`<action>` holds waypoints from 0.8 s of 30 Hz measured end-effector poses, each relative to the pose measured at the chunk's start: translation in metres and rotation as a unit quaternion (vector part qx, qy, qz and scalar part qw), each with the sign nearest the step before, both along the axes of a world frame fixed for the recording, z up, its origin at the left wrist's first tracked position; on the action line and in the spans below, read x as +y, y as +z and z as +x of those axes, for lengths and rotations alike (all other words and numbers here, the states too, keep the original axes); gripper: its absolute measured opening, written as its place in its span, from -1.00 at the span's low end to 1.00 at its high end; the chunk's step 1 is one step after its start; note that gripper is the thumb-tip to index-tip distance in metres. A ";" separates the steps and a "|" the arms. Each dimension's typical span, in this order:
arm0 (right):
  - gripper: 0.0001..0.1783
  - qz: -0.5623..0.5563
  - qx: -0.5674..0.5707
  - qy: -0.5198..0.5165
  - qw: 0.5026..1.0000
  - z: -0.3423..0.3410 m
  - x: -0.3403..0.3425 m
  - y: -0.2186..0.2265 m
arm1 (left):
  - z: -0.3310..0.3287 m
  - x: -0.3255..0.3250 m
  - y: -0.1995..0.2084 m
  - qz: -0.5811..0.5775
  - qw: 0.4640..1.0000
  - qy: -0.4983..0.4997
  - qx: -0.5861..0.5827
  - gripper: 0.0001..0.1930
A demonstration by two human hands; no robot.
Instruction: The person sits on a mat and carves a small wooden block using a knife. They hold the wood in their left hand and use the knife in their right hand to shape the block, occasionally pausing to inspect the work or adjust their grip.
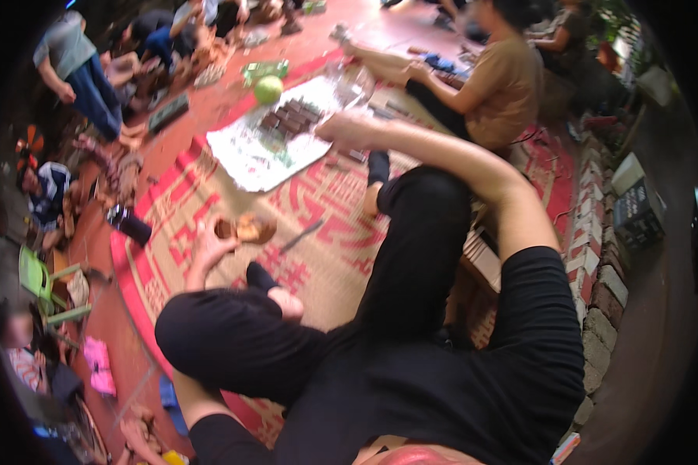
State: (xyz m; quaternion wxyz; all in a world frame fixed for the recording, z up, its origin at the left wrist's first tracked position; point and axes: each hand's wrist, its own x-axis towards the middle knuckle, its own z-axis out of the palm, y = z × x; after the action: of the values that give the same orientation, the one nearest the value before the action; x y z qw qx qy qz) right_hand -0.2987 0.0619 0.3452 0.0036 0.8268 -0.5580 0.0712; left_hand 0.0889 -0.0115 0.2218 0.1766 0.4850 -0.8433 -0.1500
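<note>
My left hand (211, 246) is beside my bent left knee, its fingers closed on the edge of a brown, rounded, hollow-looking piece (254, 229); its exact kind is unclear. Just right of it, a thin knife-like tool (302, 235) lies on the patterned mat (198, 194). My right arm stretches forward over my raised knee. My right hand (350, 132) is at the right edge of a white sheet (244, 159), beside several dark brown blocks (291, 118) set in rows. Blur hides what its fingers do.
A round green fruit (269, 90) sits at the sheet's far edge. On the left are a dark bottle (129, 225) and a green chair (50, 287). A person in a tan shirt (504, 85) sits ahead right; a low brick edge (585, 271) runs along the right.
</note>
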 end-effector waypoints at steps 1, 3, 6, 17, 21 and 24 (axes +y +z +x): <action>-0.79 0.017 0.025 -0.037 0.999 0.001 0.001 -0.006 | 0.005 -0.001 0.007 -0.013 1.000 -0.005 -0.009 -0.33; -0.80 0.022 0.007 0.016 1.000 -0.005 0.018 0.003 | 0.001 0.010 0.046 0.001 1.000 -0.016 -0.025 -0.33; -0.85 0.045 -0.042 0.015 0.998 -0.009 0.019 -0.008 | 0.017 0.005 0.089 -0.033 0.997 -0.055 -0.042 -0.34; -0.72 0.125 0.029 -0.033 0.991 -0.018 0.014 -0.013 | -0.019 -0.028 0.180 -0.090 0.982 -0.153 -0.057 -0.40; -0.72 0.101 0.005 0.029 0.995 -0.004 0.004 -0.016 | -0.043 -0.043 0.171 0.011 0.981 -0.165 -0.101 -0.38; -0.82 0.127 0.008 0.040 0.991 0.008 -0.006 -0.024 | -0.058 -0.067 0.145 0.033 0.971 -0.201 -0.124 -0.33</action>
State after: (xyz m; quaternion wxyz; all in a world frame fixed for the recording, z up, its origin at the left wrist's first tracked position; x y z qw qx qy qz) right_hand -0.2906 0.0561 0.3210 -0.0995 0.8427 -0.5290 -0.0071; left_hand 0.0311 -0.0782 0.3665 0.0207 0.3256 -0.9336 -0.1484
